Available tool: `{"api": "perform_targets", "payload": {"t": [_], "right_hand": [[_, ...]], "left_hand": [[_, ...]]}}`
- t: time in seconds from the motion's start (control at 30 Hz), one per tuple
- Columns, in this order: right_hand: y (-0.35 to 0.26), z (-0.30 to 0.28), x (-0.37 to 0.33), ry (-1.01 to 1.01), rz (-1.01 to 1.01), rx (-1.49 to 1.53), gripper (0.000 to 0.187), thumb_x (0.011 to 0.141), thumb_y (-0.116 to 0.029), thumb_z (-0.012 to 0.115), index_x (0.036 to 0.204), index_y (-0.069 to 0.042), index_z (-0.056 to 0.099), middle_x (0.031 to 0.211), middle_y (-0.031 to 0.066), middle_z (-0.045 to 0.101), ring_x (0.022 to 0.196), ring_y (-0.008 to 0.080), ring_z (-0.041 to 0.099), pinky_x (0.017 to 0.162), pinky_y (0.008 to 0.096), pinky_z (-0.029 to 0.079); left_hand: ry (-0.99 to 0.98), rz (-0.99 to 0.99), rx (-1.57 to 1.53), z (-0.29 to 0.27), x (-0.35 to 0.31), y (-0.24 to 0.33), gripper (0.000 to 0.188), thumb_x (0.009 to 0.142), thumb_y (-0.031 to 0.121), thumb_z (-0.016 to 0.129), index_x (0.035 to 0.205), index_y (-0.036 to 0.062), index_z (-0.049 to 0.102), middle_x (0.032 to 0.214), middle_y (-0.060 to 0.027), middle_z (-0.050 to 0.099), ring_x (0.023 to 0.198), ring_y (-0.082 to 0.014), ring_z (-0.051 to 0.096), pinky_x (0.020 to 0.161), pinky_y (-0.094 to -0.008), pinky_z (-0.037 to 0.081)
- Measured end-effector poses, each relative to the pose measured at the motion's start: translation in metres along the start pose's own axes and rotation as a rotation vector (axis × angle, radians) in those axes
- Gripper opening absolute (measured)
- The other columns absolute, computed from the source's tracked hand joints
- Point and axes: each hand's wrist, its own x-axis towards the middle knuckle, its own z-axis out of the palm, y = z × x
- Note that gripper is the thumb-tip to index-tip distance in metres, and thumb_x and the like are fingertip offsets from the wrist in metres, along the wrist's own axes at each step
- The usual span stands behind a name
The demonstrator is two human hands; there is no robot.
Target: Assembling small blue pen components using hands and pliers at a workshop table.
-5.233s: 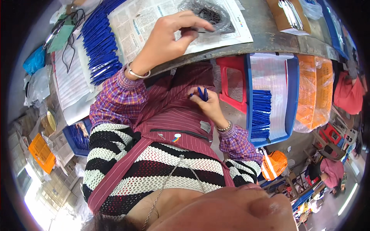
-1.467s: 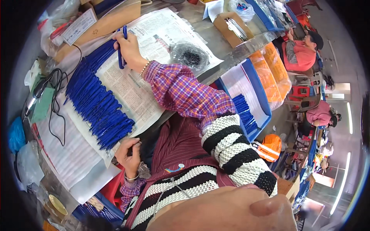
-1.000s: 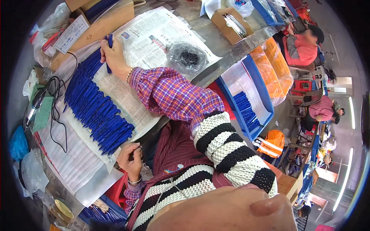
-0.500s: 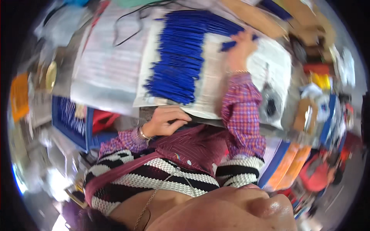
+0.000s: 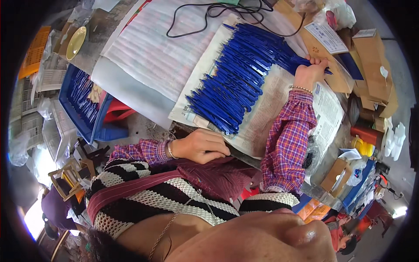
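Thin dark-blue strips (image 5: 231, 81) lie side by side in a long row on newspaper (image 5: 275, 100), and the row bends right at its far end. There my right hand (image 5: 310, 72) is closed round several blue strips, whose tips stick out past my fingers. What lies under my palm is hidden. My left hand (image 5: 200, 146) rests at the near edge of the table, its fingers curled in and the thumb tucked beneath. Nothing shows between those fingers, and the near end of the row is just beyond them.
White foam sheeting (image 5: 148, 65) covers the table's left part, with a black cable (image 5: 205, 19) across its far end. A blue crate (image 5: 78, 122) of similar strips stands at the left, near a yellow dish (image 5: 76, 43). Cardboard (image 5: 373, 65) and bags lie at the right.
The view has turned, so the row now slants. My right hand has closed round strips at the row's right end. My left hand stays by the table edge, its fingers more curled.
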Motion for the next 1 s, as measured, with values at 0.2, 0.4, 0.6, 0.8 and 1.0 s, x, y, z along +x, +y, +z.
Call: {"api": "perform_targets", "payload": {"t": [0.2,0.4,0.6,0.8,1.0], "right_hand": [[0.012,-0.001,0.002,-0.077,-0.023,0.056,0.027,0.097,-0.03,0.051,0.08,-0.01,0.046,0.066,-0.0017,0.042,0.061,0.0133,0.041,0.061,0.0307,0.042],[0.016,-0.02,0.01,-0.126,0.049,0.058,0.018,0.096,-0.024,0.05,0.086,-0.008,0.049,0.08,0.0051,0.053,0.076,0.0205,0.054,0.075,0.036,0.048],[0.001,-0.028,0.001,-0.14,0.09,-0.011,0.015,0.095,-0.018,0.049,0.1,-0.004,0.046,0.108,0.0153,0.059,0.1,0.0289,0.059,0.089,0.0414,0.049],[-0.008,-0.046,0.004,-0.182,0.075,-0.127,0.019,0.095,-0.015,0.048,0.11,-0.004,0.045,0.12,0.02,0.056,0.114,0.034,0.056,0.091,0.0441,0.048],[-0.017,-0.059,0.007,-0.049,0.012,-0.067,0.021,0.087,-0.008,0.058,0.105,-0.007,0.047,0.11,0.015,0.06,0.102,0.0302,0.06,0.087,0.0423,0.05]], "left_hand": [[0.016,0.004,-0.018,-0.002,0.003,0.003,0.021,0.071,0.0,0.07,0.091,0.0053,0.065,0.081,-0.0084,0.063,0.07,-0.0276,0.061,0.061,-0.0352,0.05],[0.021,0.011,-0.021,-0.001,0.001,0.001,0.019,0.072,-0.002,0.07,0.09,0.003,0.066,0.082,-0.0094,0.065,0.069,-0.0272,0.062,0.059,-0.0349,0.05],[0.035,0.019,-0.01,-0.001,0.001,-0.001,0.021,0.071,-0.001,0.07,0.091,0.004,0.065,0.08,-0.0084,0.064,0.068,-0.0269,0.061,0.059,-0.0345,0.05],[0.036,0.017,0.0,-0.001,0.004,0.001,0.02,0.071,-0.001,0.071,0.089,0.0035,0.065,0.079,-0.0087,0.063,0.068,-0.0264,0.061,0.058,-0.0341,0.049],[0.043,0.021,0.015,0.0,0.004,0.001,0.02,0.07,-0.002,0.07,0.089,0.0038,0.065,0.078,-0.0082,0.063,0.067,-0.0259,0.061,0.058,-0.0339,0.049]]}}
